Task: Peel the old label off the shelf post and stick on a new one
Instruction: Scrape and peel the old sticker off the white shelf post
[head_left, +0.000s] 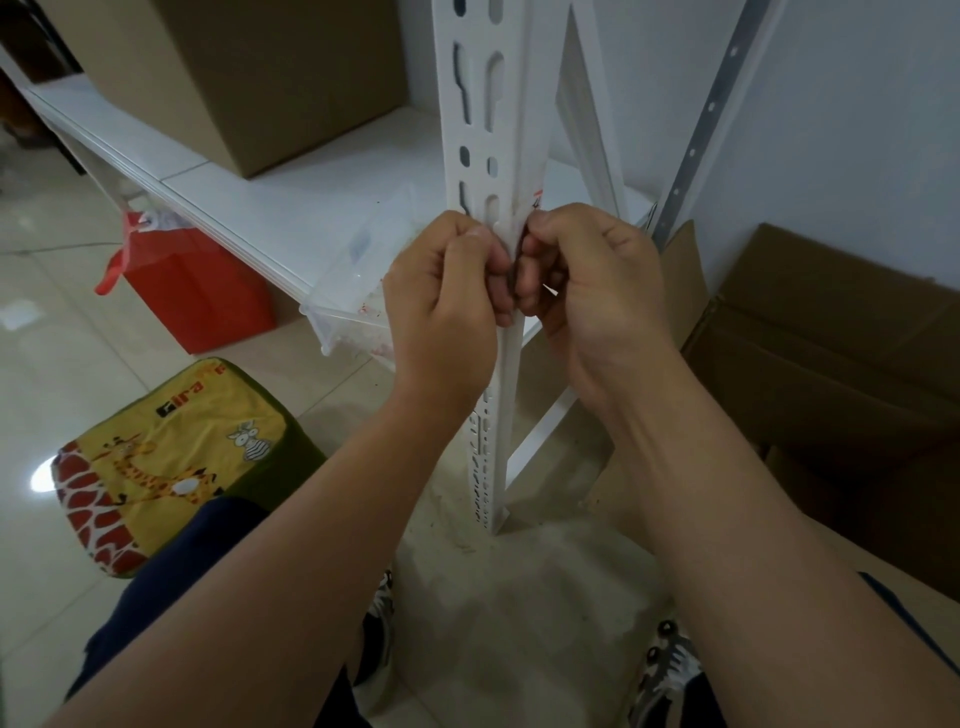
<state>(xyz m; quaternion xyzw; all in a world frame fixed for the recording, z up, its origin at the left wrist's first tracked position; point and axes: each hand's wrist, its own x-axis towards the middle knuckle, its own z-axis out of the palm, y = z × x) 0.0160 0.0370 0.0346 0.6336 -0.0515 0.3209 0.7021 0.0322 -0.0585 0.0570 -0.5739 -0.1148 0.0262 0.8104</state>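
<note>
From the head view, both hands curl against the upright shelf post (500, 130): left hand (447, 296) and right hand (587, 280) pinch at its corner edge, where the label (536, 200) peeks just above the right fingers (530, 270).

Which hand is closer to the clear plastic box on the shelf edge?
Left. The left hand is right beside the clear plastic box, overlapping its near corner in view; the right hand is beyond the shelf post.

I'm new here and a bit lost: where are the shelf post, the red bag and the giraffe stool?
Shelf post (475, 104), head view, slotted front face.
Red bag (200, 291), head view, its front side.
Giraffe stool (166, 462), head view, printed seat top.
</note>
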